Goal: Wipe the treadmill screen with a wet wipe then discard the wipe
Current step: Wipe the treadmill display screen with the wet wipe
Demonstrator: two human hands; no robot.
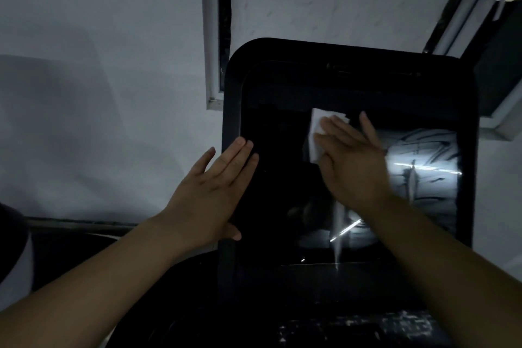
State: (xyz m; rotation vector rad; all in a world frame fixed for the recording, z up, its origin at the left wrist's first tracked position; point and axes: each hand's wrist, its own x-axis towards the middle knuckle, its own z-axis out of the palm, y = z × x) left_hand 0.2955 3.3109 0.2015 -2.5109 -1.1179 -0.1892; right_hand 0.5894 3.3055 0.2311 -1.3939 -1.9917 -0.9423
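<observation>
**Wiping step under way, discard not yet done**

Right hand, fingers flat and together, presses the wet wipe against the treadmill screen, upper middle of the glass. Left hand, fingers straight, braces the screen's left edge. Next likely calls for more flat passes over the left side. No bin or other container in view.

The right hand covers most of the wet wipe; only its upper-left part shows. The left hand hides part of the left bezel of the treadmill screen. Both forearms are cut off by the lower frame edge. The console panel below the screen is dark, and its markings are illegible.
</observation>
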